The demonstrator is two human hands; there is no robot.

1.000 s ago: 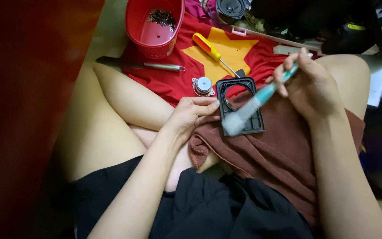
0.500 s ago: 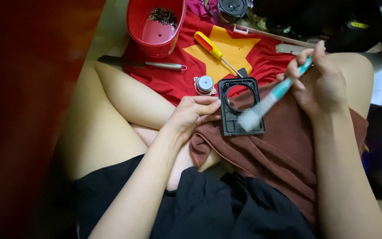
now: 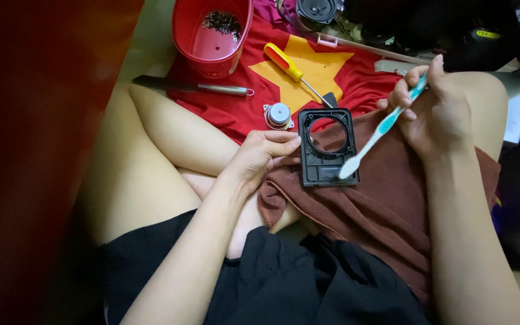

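Head view. We are steadying a black plastic frame (image 3: 327, 146), a rectangular panel with a round opening, flat on a brown towel (image 3: 392, 198) draped over the right thigh. Our left hand (image 3: 264, 157) is resting at the frame's left edge, fingers curled loosely, fingertips pressing against the rim; it is bracing the part rather than enclosing it. Our right hand (image 3: 434, 108) is closed around the handle of a teal-and-white toothbrush (image 3: 380, 129), gripping it at the far end with the fingers wrapped and the thumb along the shaft. The bristle head is touching the near right corner of the frame, just below the round opening.

We judge the brushing to be in progress: the bristles are working on the near edge only, and we cannot tell from this view how clean the rest of the frame is.

On the red cloth (image 3: 242, 111) beyond the frame, a small round metal part (image 3: 277, 115) is lying just to the left, apart from the frame. A yellow-and-red screwdriver (image 3: 293, 71) is lying farther off, a red plastic tub (image 3: 212, 33) holding small dark hardware is standing at the far left, and a metal-handled tool (image 3: 191, 87) is lying in front of it.
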